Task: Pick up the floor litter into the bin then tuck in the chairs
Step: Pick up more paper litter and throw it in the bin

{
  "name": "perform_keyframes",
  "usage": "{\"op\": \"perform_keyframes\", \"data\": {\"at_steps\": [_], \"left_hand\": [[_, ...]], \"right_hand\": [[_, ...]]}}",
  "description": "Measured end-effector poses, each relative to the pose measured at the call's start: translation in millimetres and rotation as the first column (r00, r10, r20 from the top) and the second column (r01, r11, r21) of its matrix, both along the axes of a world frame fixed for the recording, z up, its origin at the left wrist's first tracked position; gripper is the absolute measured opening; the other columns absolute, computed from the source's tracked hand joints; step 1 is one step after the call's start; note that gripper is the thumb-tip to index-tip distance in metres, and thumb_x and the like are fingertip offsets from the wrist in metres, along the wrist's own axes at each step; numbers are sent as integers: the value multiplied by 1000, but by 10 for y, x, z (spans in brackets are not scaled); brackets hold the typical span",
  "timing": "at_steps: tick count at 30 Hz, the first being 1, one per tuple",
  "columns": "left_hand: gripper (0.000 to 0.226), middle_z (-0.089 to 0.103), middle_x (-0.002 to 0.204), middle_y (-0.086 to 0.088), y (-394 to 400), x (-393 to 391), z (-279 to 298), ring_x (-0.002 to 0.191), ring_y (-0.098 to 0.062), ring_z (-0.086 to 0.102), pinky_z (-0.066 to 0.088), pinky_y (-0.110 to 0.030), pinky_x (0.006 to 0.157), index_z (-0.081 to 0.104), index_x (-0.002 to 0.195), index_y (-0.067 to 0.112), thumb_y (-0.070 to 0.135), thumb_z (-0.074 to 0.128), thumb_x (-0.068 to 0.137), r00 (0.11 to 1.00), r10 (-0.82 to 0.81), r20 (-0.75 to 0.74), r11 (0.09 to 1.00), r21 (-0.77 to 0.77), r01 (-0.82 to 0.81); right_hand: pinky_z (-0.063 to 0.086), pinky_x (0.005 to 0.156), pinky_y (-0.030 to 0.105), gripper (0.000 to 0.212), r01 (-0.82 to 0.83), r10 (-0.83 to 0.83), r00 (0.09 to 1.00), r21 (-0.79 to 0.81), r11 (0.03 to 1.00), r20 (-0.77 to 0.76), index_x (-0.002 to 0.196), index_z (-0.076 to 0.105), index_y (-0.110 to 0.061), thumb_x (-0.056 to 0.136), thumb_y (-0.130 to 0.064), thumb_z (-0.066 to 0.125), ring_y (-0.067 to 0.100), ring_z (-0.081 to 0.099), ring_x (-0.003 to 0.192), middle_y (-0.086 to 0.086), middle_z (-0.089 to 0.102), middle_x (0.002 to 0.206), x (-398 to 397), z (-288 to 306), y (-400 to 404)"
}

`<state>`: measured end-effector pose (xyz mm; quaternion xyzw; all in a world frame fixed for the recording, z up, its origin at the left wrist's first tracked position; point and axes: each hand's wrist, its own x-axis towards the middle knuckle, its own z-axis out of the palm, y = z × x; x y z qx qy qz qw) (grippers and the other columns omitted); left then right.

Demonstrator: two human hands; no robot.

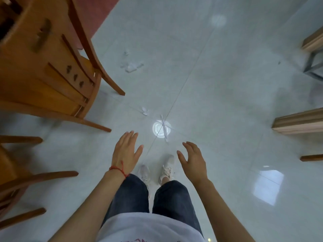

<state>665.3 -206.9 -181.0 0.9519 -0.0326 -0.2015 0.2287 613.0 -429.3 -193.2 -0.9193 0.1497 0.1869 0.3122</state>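
Observation:
White paper litter lies on the pale tiled floor: a thin paper strip [164, 128] just ahead of my feet, a small crumpled scrap [144, 111] to its left, and a larger cluster of scraps [132, 66] farther away with one small scrap [126, 51] beyond it. My left hand [126, 150] is stretched forward with straight fingers, holding nothing. My right hand [193, 158] is also empty, its fingers relaxed and slightly bent. Both hover above the floor, short of the strip. A wooden chair [50, 67] stands at the left. No bin is in view.
A second wooden chair [21, 182] shows at the lower left. A pink rug [94, 11] lies at the top. Light wooden furniture edges [300, 121] and a metal-framed piece [314, 55] stand at the right. My feet in pale shoes [157, 170] are below the hands.

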Motion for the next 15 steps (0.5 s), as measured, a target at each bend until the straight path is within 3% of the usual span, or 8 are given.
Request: {"op": "perform_keyframes", "data": {"at_steps": [15], "left_hand": [[50,36,146,-16,-225,848,-1405,139,-31,24,23,-41,112,37,136,4,25,49,92,994,57,-95,998,-27,-60]], "right_hand": [[40,98,33,46,-61,61,995,-2,998,-73,133,45,-14,93,-36,48,20,41,129,6,43,141,854,-1407,-137]]}}
